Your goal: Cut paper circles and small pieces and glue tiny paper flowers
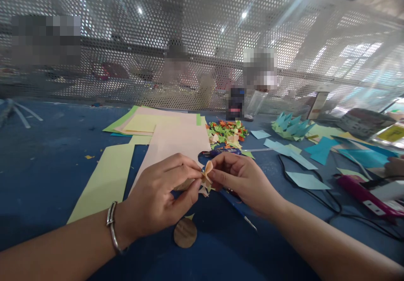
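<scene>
A small peach paper flower (208, 168) with curled petals is pinched between my two hands above the table. My left hand (170, 186), with a silver bangle at the wrist, has its thumb and fingertips closed on the flower's left side. From the right, the thumb and forefinger of my right hand (241, 175) grip a petal. Small pale paper cut-outs (203, 191) lie just beneath the fingers. A flat round brown disc (185, 233) rests on the table below my left hand. Under my right hand lies a slim blue tool (236, 208) with a metal tip.
Peach sheets (179, 137) and pale yellow paper (105, 180) cover the table's left-centre. A pile of green and orange paper cut-outs (225, 132) sits behind my hands. To the right are blue paper pieces (296, 152), a black cable (315, 194) and a magenta power strip (368, 196). A perforated screen (202, 74) stands behind.
</scene>
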Action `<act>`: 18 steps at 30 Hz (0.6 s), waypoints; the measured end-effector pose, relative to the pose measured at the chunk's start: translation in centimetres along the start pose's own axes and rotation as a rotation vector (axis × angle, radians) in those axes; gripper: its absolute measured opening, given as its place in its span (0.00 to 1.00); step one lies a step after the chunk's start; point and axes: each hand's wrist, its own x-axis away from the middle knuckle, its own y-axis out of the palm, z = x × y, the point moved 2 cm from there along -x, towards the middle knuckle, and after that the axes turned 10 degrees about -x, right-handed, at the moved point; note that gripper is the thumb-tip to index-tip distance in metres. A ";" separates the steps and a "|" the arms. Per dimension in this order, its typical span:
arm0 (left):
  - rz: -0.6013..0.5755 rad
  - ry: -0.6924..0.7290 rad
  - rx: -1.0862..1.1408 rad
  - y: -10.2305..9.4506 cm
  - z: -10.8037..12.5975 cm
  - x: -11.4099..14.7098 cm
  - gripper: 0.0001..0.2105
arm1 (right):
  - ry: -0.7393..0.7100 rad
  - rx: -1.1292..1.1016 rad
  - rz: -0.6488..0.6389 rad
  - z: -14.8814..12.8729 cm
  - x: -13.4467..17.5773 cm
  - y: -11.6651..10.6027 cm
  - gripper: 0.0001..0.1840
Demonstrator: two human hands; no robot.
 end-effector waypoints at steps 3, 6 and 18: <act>0.013 -0.027 0.009 0.2 -0.1 0.0 0.09 | 0.008 0.032 0.008 -0.1 0.0 0.0 0.19; 0.009 -0.052 0.034 0.3 -0.2 0.0 0.08 | 0.013 0.033 0.003 -0.2 0.0 0.0 0.19; -0.095 -0.398 0.329 1.1 -0.4 0.4 0.06 | 0.015 0.026 -0.039 0.2 0.0 -0.3 0.11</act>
